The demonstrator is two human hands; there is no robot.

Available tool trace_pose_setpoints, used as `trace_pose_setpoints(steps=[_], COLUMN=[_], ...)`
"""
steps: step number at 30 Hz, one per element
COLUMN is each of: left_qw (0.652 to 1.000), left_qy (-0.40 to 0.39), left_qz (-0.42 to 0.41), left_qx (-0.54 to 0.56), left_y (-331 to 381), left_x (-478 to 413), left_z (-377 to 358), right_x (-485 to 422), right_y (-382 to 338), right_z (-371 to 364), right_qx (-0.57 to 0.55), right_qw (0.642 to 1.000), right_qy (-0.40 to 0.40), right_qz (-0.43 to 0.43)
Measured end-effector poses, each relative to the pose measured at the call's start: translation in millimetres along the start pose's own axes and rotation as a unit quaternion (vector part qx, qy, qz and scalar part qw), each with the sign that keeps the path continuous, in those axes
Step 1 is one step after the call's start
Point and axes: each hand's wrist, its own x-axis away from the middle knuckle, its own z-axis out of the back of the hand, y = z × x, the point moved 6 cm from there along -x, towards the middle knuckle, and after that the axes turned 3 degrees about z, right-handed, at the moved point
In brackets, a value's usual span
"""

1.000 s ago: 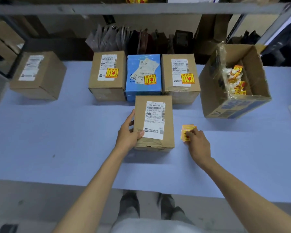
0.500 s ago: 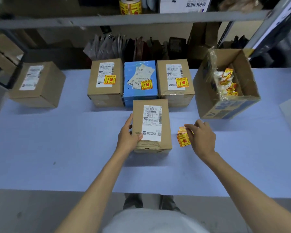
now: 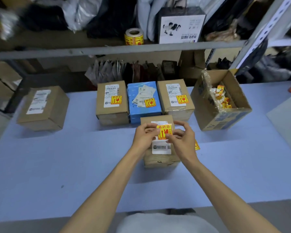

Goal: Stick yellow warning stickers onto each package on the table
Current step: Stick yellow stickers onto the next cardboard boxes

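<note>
Head view: on the blue table [image 3: 57,165], the nearest brown package [image 3: 160,158] sits square before me, its top within easy reach. My left hand [image 3: 144,140] and right hand [image 3: 183,142] hover over it, fingertips of each pinching an edge of one yellow warning sticker [image 3: 164,132], probably to peel its backing. They hide most of the shipping label [image 3: 161,148]; my right wrist half covers the spare stickers [image 3: 197,146].

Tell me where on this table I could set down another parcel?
Bare table lies between the lone left box and the three-box row, and along the near edge left of the arms. The middle is crowded: left hand and right hand pinch a yellow sticker over the front package, beside the open carton.
</note>
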Motion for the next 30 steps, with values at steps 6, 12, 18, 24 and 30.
trace_pose_setpoints(steps=[6, 12, 18, 24, 30], left_qw=[0.999, 1.0, 0.996, 0.981, 0.975], left_qy=[0.011, 0.013, -0.023, -0.061, -0.069], left_qz=[-0.031, -0.012, -0.014, -0.01, -0.005], left_qx=[-0.014, -0.013, -0.08, -0.185, -0.21], left_y=[5, 9, 20, 28, 33], left_x=[7, 0, -2, -2, -5], left_z=[12, 17, 15, 21, 24], right_x=[-8, -21, -33, -43, -52], right_y=[6, 0, -9, -15, -21], right_z=[-6, -9, -10, -14, -20], right_qx=[0.039, 0.048, 0.087, 0.095, 0.127], right_qw=[0.997, 0.994, 0.987, 0.984, 0.977], right_qy=[-0.043, -0.091, -0.134, -0.153, -0.171], right_qz=[-0.04, -0.033, -0.009, 0.0, 0.012])
